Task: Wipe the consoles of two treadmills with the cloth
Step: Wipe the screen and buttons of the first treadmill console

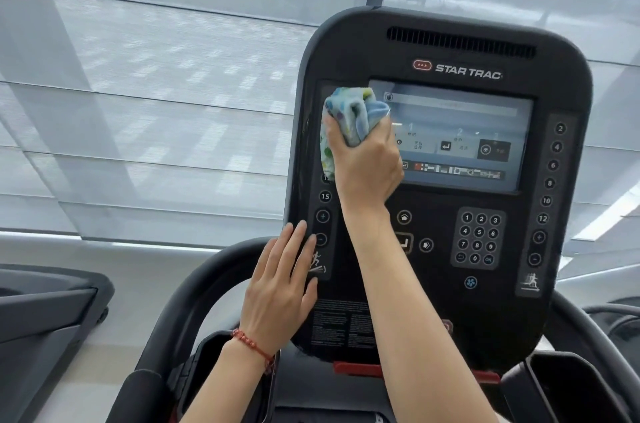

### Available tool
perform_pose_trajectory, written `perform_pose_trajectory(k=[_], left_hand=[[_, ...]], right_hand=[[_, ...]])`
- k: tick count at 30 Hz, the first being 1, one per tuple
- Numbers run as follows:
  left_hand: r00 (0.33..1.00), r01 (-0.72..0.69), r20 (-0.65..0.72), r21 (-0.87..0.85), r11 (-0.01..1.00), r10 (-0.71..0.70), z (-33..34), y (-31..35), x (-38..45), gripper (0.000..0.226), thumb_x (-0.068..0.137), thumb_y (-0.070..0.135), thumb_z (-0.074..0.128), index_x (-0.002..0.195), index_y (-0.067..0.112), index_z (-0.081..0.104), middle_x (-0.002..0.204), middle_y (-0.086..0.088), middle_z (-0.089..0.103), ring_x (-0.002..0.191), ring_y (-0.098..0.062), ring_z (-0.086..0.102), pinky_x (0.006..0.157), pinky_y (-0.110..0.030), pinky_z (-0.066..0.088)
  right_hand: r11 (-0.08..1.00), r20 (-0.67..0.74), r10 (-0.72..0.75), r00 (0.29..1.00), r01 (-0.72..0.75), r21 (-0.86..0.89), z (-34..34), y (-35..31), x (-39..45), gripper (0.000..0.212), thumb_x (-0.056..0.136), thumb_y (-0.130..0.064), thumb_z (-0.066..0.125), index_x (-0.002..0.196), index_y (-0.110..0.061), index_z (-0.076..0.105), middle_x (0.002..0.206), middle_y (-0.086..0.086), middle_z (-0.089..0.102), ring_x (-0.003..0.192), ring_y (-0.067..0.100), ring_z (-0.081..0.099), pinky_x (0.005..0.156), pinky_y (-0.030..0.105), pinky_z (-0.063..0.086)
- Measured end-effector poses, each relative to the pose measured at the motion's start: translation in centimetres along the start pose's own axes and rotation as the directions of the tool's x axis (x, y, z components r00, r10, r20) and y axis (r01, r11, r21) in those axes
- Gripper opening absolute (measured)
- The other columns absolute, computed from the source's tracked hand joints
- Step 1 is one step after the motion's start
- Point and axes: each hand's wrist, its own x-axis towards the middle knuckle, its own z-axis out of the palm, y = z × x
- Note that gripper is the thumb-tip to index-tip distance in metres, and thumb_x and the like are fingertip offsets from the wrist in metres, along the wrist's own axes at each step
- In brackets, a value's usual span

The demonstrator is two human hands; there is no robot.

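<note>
A black treadmill console (460, 51) fills the middle and right of the head view, with a lit screen (464, 131) and a number keypad (479, 239) below it. My right hand (367, 162) grips a bunched cloth (349, 110), pale blue with coloured spots, and presses it against the screen's left edge and the button strip beside it. My left hand (280, 291) lies flat, fingers together, on the console's lower left edge; a red bead bracelet circles that wrist.
A curved black handrail (194, 287) runs below left of the console. Black cup trays (568, 384) sit beneath the console at either side. Part of another grey machine (45, 311) shows at far left. Shaded windows (156, 93) stand behind.
</note>
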Motion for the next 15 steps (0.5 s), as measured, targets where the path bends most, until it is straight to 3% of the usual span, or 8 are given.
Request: perform_pose_trajectory(k=[8,15], left_hand=[[1.000,0.004,0.031,-0.002,1.000,-0.004,-0.1,-0.1,0.0,0.052,0.086,0.020,0.048,0.134,0.002,0.040,0.143,-0.018,0.040,0.135,-0.029,0.032,0.107,-0.045,0.032],[1.000,-0.006,0.023,0.010,1.000,0.006,-0.1,0.4,0.3,0.053,0.087,0.018,0.050,0.136,0.001,0.039,0.144,-0.020,0.036,0.136,-0.032,0.031,0.106,-0.048,0.034]], right_hand=[[0.994,0.064,-0.060,0.996,0.066,-0.087,-3.3,3.8,-8.8,0.055,0.075,-0.057,0.062,0.078,-0.003,0.055,0.065,0.007,0.057,0.056,0.018,0.056,0.048,0.020,0.040],[0.990,0.006,-0.064,0.998,0.064,-0.128,-4.6,6.1,-6.8,0.059,0.071,-0.060,0.064,0.072,-0.002,0.055,0.062,0.006,0.057,0.053,0.018,0.056,0.044,0.022,0.039]])
